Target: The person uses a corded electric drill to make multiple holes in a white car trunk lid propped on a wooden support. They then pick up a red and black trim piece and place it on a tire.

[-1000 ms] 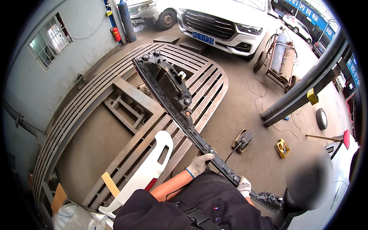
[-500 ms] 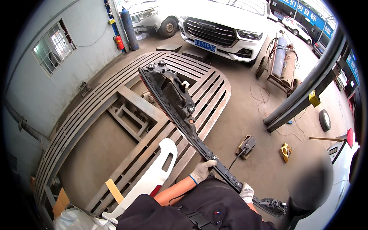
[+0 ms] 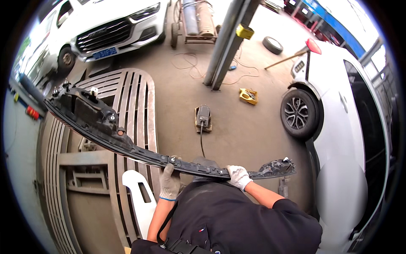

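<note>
A long black tail light bar (image 3: 144, 154), seen from its back, stretches across in front of me. It has a large curved lamp housing with studs at the far left and a smaller-looking one at the right. My left hand (image 3: 170, 184), in a pale knit glove with a blue cuff edge, is closed on the bar near its middle, thumb on top. Farther right, my right hand (image 3: 239, 177), also gloved, wraps round the bar. The fingers beneath it are partly hidden. The bar is held off the floor at waist height.
A slatted metal platform (image 3: 148, 106) fills the left, with a white body panel (image 3: 132, 182) near my left arm. Ahead stand a grey post (image 3: 224, 51), a gas cylinder cart (image 3: 201, 39), a yellow tray (image 3: 248, 95) and a foot pedal unit (image 3: 203, 116). A white car (image 3: 334, 97) stands at right.
My view has swung right, showing more of the white car. The bar, held in both hands throughout, has turned from a steep slant to lie more nearly crosswise.
</note>
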Demonstrator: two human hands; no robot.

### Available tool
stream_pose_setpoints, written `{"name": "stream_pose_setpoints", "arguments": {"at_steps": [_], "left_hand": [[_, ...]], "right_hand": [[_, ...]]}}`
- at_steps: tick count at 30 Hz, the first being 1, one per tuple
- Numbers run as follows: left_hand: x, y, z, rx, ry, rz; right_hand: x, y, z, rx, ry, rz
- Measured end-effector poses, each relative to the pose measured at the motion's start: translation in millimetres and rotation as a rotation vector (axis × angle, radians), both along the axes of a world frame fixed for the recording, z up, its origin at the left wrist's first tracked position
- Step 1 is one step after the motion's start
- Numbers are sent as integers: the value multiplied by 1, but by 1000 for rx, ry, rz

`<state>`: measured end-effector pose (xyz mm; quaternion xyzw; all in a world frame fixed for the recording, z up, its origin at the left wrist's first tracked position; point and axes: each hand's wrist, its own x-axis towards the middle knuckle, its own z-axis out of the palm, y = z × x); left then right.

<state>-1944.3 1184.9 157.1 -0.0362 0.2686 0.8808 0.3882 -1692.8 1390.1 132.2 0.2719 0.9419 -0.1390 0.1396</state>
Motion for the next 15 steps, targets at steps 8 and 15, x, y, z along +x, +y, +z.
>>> {"name": "stream_pose_setpoints", "arguments": {"at_steps": [8, 15], "left_hand": [[-8, 104, 35, 138, 139, -404], [30, 262, 28, 29, 116, -680]], "right_hand": [[44, 37, 11, -201, 77, -251], [96, 108, -28, -386, 150, -536]]}}
